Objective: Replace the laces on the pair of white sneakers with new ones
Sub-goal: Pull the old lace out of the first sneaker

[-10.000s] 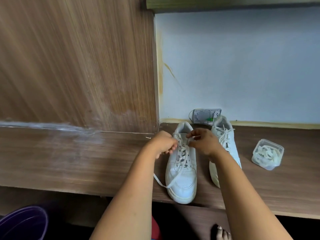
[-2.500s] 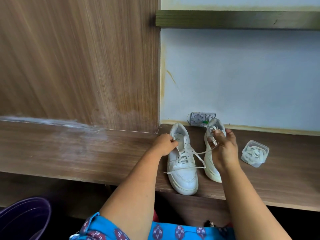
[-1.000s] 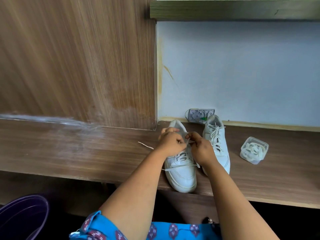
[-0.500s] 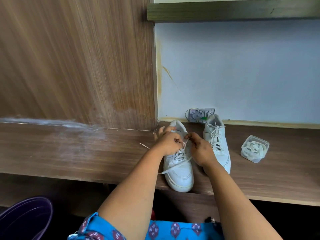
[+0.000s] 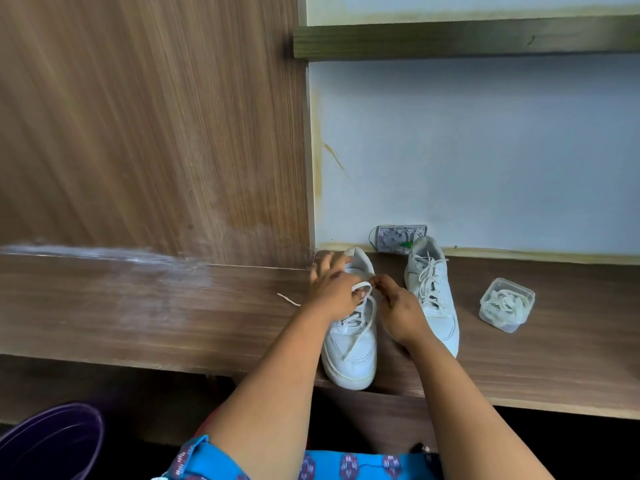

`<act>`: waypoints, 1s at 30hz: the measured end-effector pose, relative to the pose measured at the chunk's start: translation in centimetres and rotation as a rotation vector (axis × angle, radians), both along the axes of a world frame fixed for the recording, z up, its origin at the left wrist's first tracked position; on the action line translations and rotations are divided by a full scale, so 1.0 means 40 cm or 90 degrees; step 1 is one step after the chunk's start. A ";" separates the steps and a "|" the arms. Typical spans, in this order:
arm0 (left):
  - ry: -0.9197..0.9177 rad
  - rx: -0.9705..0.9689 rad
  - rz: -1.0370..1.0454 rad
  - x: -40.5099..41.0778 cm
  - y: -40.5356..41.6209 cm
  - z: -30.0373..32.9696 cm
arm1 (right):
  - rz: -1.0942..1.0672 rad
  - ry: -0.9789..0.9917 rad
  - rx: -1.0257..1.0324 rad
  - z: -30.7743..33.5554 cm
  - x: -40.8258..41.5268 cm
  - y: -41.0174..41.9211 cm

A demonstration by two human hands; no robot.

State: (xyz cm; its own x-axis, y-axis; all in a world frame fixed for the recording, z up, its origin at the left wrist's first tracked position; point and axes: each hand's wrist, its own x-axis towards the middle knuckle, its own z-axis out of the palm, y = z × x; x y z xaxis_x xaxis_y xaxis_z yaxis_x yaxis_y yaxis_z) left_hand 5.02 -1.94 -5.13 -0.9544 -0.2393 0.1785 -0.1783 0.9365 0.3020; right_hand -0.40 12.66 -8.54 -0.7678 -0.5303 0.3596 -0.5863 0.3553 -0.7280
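Two white sneakers stand side by side on a wooden shelf [image 5: 138, 313]. Both my hands work over the top of the left sneaker [image 5: 353, 355]. My left hand [image 5: 332, 289] has its fingers spread toward the heel, with a loop of white lace [image 5: 360, 327] over its thumb side. My right hand [image 5: 398, 310] pinches that lace near the upper eyelets. One lace end [image 5: 289, 299] trails left on the wood, another strand runs down over the toe. The right sneaker [image 5: 433, 299] stands laced and untouched.
A clear plastic tub [image 5: 506, 304] with coiled white laces sits right of the shoes. A small card [image 5: 400, 239] leans against the pale wall behind them. A wooden panel rises at the left. A purple bucket [image 5: 48, 441] stands below, lower left.
The lace now forms a loop between my hands. My left hand's fingers have spread toward the heel. The strand over the toe now runs more lengthwise.
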 end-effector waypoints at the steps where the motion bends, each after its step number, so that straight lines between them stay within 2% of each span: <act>1: 0.041 0.082 0.017 -0.002 0.008 0.003 | -0.001 -0.003 -0.004 -0.001 -0.001 0.003; 2: 0.110 0.242 0.046 0.000 0.015 0.017 | -0.006 -0.002 -0.004 -0.002 -0.001 0.005; 4: 0.277 0.776 0.133 0.022 0.004 0.090 | -0.011 -0.002 0.004 -0.005 -0.004 0.010; 5: 0.368 1.002 0.158 0.038 -0.017 0.125 | -0.005 -0.002 0.007 -0.007 -0.006 0.011; 6: 0.451 1.131 0.173 0.056 -0.052 0.147 | 0.002 -0.002 0.010 -0.008 -0.007 0.013; 7: 0.513 1.190 0.185 0.077 -0.081 0.162 | 0.008 0.001 0.010 -0.010 -0.008 0.012; 9: 0.553 1.147 0.244 0.106 -0.118 0.162 | 0.008 0.016 0.017 -0.011 -0.011 0.011; 11: 0.478 1.026 0.366 0.104 -0.131 0.127 | 0.012 0.029 0.032 -0.010 -0.009 0.007; 13: 0.249 0.787 0.448 0.085 -0.127 0.090 | 0.015 0.034 0.041 -0.012 -0.002 -0.001; 15: -0.037 0.442 0.475 0.079 -0.122 0.058 | 0.010 0.049 0.056 -0.014 0.005 -0.006; 16: -0.119 0.343 0.455 0.082 -0.109 0.054 | 0.003 0.059 0.069 -0.017 0.006 -0.009; 17: -0.160 0.317 0.406 0.077 -0.101 0.046 | -0.006 0.065 0.082 -0.020 0.007 -0.013; 19: -0.184 0.480 0.312 0.065 -0.060 0.034 | -0.024 0.076 0.097 -0.023 0.013 -0.020; 21: -0.196 0.554 0.246 0.061 -0.027 0.035 | -0.035 0.095 0.089 -0.023 0.025 -0.029; 24: -0.222 0.458 0.161 0.059 -0.004 0.049 | -0.015 0.110 0.098 -0.017 0.047 -0.041; 28: -0.273 0.249 0.049 0.067 0.004 0.082 | 0.026 0.091 0.041 0.001 0.066 -0.048; 30: -0.310 0.306 -0.001 0.077 -0.007 0.093 | 0.033 0.085 0.024 0.000 0.058 -0.044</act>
State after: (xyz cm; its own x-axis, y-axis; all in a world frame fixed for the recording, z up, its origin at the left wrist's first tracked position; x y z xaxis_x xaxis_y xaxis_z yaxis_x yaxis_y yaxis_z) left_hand 8.10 -2.23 -1.42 -0.8990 -0.1831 -0.3977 -0.3985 0.7184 0.5701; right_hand 1.91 10.91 -8.52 -0.6856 -0.5831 0.4357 -0.6955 0.3480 -0.6286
